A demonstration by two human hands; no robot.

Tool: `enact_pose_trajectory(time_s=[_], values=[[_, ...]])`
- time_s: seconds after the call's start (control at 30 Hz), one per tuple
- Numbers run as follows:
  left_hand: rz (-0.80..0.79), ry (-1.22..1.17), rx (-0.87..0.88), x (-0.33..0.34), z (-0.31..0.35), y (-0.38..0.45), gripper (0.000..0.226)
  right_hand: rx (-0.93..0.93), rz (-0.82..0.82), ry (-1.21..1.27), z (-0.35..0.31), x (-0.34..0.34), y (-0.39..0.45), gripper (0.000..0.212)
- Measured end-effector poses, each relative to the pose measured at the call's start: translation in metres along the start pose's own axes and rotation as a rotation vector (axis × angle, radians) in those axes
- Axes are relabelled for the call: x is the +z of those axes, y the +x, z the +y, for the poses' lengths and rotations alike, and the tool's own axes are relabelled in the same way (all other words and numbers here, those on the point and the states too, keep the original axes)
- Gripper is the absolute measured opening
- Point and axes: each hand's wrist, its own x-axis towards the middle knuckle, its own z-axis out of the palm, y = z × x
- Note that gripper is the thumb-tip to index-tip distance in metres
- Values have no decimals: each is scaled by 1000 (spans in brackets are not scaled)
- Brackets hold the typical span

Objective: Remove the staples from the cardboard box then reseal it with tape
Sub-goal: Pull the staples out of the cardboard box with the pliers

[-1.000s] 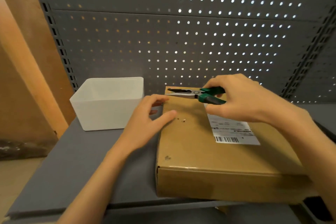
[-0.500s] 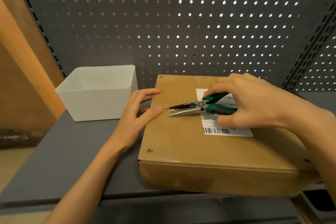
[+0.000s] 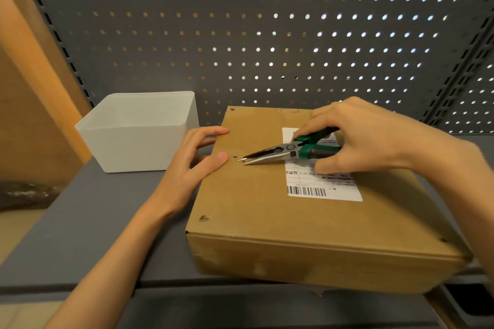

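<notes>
Head view: the cardboard box point(image 3: 307, 211) lies on the grey shelf point(image 3: 80, 222), right of the white bin point(image 3: 139, 131). The right hand point(image 3: 366, 141) grasps the pliers point(image 3: 283, 153), tips parted at a staple point(image 3: 242, 160). The left hand point(image 3: 192, 165), fingers relaxed, steadies the box's left edge. Staple removal appears under way; another staple point(image 3: 203, 218) remains near the left corner, no tape is visible, and resealing is not yet begun.
</notes>
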Motion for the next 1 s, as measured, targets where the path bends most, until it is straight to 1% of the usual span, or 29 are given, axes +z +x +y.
enact_pose_trajectory(time_s=[0.17, 0.4, 0.53, 0.63, 0.83, 1.0], values=[[6, 3, -3, 1, 1, 0, 50, -3, 14, 21, 6, 4, 5, 43], [5, 3, -9, 1, 1, 0, 53, -16, 67, -61, 12, 9, 7, 37], [6, 4, -8, 1, 1, 0, 53, -14, 106, -107, 11, 12, 5, 40], [5, -1, -6, 1, 1, 0, 52, -15, 136, -143, 11, 13, 3, 39], [5, -9, -3, 1, 2, 0, 53, -55, 237, -221, 11, 17, 1, 47], [5, -11, -4, 1, 2, 0, 52, -45, 251, -225, 12, 19, 1, 49]])
